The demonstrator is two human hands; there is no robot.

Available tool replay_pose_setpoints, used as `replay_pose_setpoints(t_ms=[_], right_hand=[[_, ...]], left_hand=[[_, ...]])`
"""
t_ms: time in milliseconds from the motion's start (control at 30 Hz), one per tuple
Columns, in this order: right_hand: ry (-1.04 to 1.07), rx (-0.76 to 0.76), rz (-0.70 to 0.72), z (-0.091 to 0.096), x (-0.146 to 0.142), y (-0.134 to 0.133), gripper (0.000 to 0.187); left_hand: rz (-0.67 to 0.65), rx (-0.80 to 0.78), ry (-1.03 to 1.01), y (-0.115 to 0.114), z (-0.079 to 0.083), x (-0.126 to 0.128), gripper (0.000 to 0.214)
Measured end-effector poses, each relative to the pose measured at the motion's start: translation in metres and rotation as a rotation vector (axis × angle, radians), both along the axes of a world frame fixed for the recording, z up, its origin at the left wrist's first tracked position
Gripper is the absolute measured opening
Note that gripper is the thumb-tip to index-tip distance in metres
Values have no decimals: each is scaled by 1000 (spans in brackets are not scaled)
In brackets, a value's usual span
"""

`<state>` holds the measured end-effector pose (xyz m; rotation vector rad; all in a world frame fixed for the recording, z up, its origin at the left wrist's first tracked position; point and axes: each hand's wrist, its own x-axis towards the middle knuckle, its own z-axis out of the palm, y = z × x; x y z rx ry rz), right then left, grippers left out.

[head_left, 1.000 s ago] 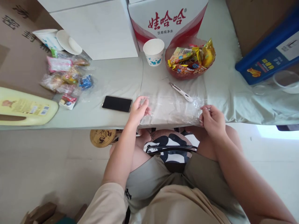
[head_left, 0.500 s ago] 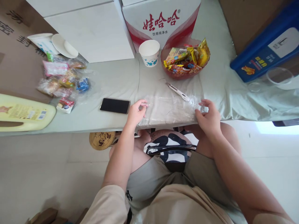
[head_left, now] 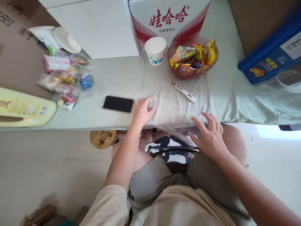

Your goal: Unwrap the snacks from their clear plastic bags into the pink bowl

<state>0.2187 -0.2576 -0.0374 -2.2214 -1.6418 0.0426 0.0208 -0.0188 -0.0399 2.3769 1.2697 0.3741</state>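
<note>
A thin, clear plastic bag or film (head_left: 182, 130) lies in front of me, its near part drooping over the table edge. My left hand (head_left: 142, 111) rests at its left end, with crumpled plastic in the curve between thumb and forefinger. At the right end, my right hand (head_left: 208, 135) has its fingers spread, against or just above the plastic; contact is hard to make out. Beyond the film lies a white utility knife (head_left: 183, 92). To the left of my left hand is a black phone (head_left: 118, 104).
A paper cup (head_left: 155, 51) and a red bowl (head_left: 177, 70) of wrapped snacks stand before a white-and-red carton (head_left: 169, 23). Packaged snacks (head_left: 57, 62) and a yellow bottle (head_left: 25, 108) are left. A blue container (head_left: 265, 64) and a clear plastic cup (head_left: 289, 80) are right.
My right hand has come down toward me and its fingers have spread. The plastic's near part now hangs over the table edge. My left hand has shifted slightly right in the picture.
</note>
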Motion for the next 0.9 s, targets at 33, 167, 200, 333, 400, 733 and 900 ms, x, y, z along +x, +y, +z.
replay_pose_setpoints(t_ms=[33, 167, 200, 333, 400, 733, 900], right_hand=[[11, 24, 33, 3, -3, -3, 46], [142, 139, 69, 3, -1, 19, 37], [178, 127, 72, 1, 2, 31, 39], [326, 35, 160, -4, 15, 87, 57], [405, -34, 248, -3, 19, 107, 46], [1269, 143, 115, -7, 21, 150, 33], [1396, 103, 232, -6, 27, 158, 42]], left_hand=[[-16, -12, 5, 0, 1, 1, 48], [-96, -67, -53, 2, -1, 4, 51], [-124, -94, -92, 2, -2, 4, 50], [-241, -192, -296, -2, -4, 7, 38], [-280, -208, -414, -2, -5, 7, 32], [-147, -796, -877, 31, -5, 34, 56], [-111, -969, -691, 27, -2, 57, 27]])
